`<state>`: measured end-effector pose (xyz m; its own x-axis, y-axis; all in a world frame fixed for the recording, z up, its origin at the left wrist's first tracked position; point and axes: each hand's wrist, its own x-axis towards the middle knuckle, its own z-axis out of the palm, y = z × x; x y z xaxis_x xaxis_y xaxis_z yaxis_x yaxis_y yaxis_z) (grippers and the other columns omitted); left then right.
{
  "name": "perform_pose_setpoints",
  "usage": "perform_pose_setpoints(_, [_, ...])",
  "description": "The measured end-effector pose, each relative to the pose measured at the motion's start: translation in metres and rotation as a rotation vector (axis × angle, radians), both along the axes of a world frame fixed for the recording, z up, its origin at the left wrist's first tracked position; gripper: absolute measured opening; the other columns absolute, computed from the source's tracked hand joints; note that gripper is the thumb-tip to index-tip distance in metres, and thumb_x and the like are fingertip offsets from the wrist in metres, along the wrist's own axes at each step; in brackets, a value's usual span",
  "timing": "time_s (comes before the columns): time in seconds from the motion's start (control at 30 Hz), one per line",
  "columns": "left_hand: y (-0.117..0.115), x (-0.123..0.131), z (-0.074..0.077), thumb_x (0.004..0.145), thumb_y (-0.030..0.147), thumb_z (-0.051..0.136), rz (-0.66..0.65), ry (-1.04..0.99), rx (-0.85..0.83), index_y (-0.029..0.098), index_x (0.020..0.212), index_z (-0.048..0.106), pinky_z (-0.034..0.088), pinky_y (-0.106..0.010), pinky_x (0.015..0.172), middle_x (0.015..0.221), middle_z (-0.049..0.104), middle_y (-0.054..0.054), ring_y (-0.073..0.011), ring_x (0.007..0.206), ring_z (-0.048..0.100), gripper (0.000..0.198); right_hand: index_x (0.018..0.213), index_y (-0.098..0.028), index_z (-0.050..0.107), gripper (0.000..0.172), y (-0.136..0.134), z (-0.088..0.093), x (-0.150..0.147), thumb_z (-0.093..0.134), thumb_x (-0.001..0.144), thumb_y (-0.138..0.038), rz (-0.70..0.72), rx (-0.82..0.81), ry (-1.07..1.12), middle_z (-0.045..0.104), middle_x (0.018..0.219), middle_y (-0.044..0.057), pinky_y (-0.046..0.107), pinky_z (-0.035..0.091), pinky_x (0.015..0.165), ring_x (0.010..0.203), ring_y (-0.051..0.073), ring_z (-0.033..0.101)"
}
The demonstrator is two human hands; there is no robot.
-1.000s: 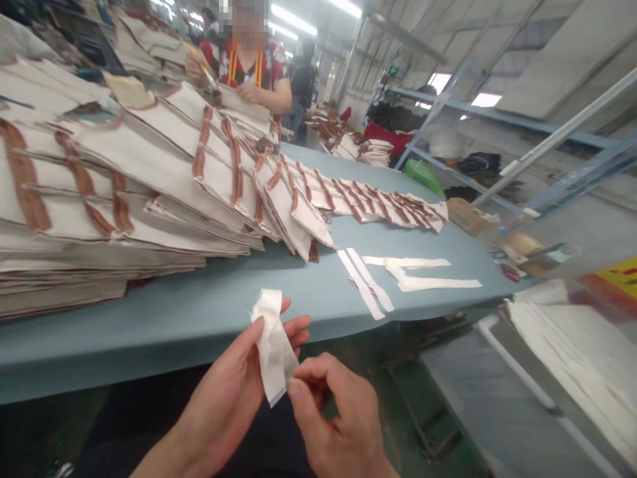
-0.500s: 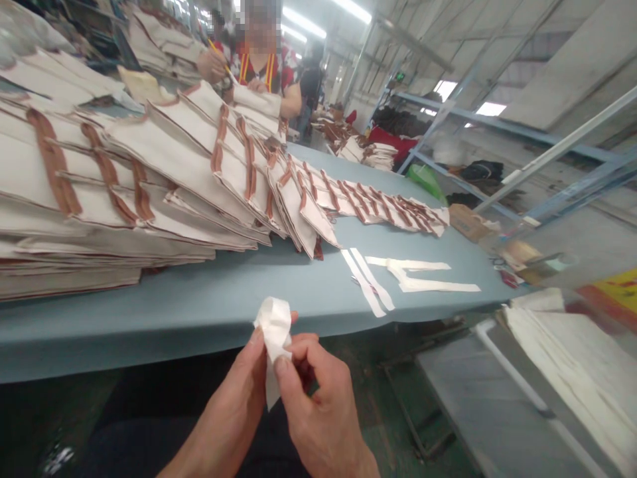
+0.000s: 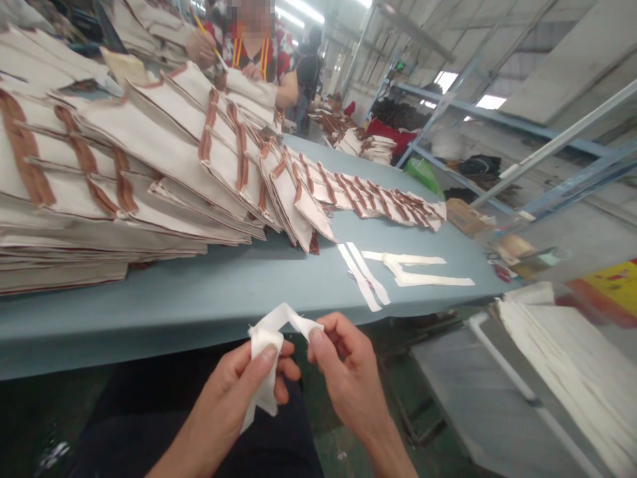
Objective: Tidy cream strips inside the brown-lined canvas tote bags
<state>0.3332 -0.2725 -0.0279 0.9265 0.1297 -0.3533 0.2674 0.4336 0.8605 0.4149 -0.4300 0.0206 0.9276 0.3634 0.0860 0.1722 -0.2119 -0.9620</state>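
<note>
A white fabric strip (image 3: pixel 271 320) stretches between my two hands, just in front of the table edge. My left hand (image 3: pixel 239 382) is closed on its folded part, thumb on top, with a loose end hanging below the fingers. Between thumb and fingers my right hand (image 3: pixel 348 372) pinches the other end, a little higher and to the right. On the table beyond lie two white strips (image 3: pixel 364 275) side by side. To their right is a cream forked strip (image 3: pixel 423 279).
Stacked cream fabric pieces with brown edging (image 3: pixel 164 166) cover the table's left side. A row of similar pieces (image 3: pixel 373 196) runs along the blue-grey table (image 3: pixel 209 299). Across it, a person holds a yellow pencil-like tool (image 3: pixel 209 33). Pale sheets (image 3: pixel 562 372) lie at the right.
My right hand has moved right, away from my left, drawing out one end of the strip. My left hand has shifted slightly left and down. The view has shifted slightly.
</note>
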Motion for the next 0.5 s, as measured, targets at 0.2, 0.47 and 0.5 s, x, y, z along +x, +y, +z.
perform_pose_setpoints(0.2, [0.01, -0.018, 0.003, 0.102, 0.068, 0.065, -0.186, -0.056, 0.293, 0.02, 0.101, 0.084, 0.055, -0.027, 0.07, 0.078, 0.08, -0.005, -0.0197, 0.068, 0.069, 0.052, 0.072, -0.02, 0.066, 0.029, -0.014, -0.009, 0.045, 0.073, 0.091, -0.04, -0.138, 0.104, 0.019, 0.06, 0.061, -0.004, 0.023, 0.044, 0.054, 0.054, 0.011, 0.053])
perform_pose_setpoints(0.47, [0.007, -0.031, -0.02, 0.1, 0.08, 0.055, -0.247, 0.033, 0.351, 0.019, 0.099, 0.083, 0.051, -0.028, 0.065, 0.074, 0.079, -0.006, -0.0213, 0.065, 0.067, 0.067, 0.078, -0.022, 0.066, 0.031, -0.011, -0.011, 0.061, 0.079, 0.081, -0.05, -0.207, 0.319, 0.182, 0.078, 0.087, 0.005, 0.019, 0.053, 0.047, 0.076, 0.018, 0.069])
perform_pose_setpoints(0.5, [0.006, -0.03, -0.023, 0.1, 0.08, 0.055, -0.218, 0.051, 0.366, 0.019, 0.099, 0.082, 0.05, -0.028, 0.065, 0.075, 0.079, -0.006, -0.0216, 0.065, 0.067, 0.067, 0.079, -0.023, 0.064, 0.034, -0.009, -0.009, 0.059, 0.077, 0.081, -0.054, -0.201, 0.347, 0.215, 0.08, 0.095, 0.008, 0.019, 0.051, 0.044, 0.081, 0.02, 0.072])
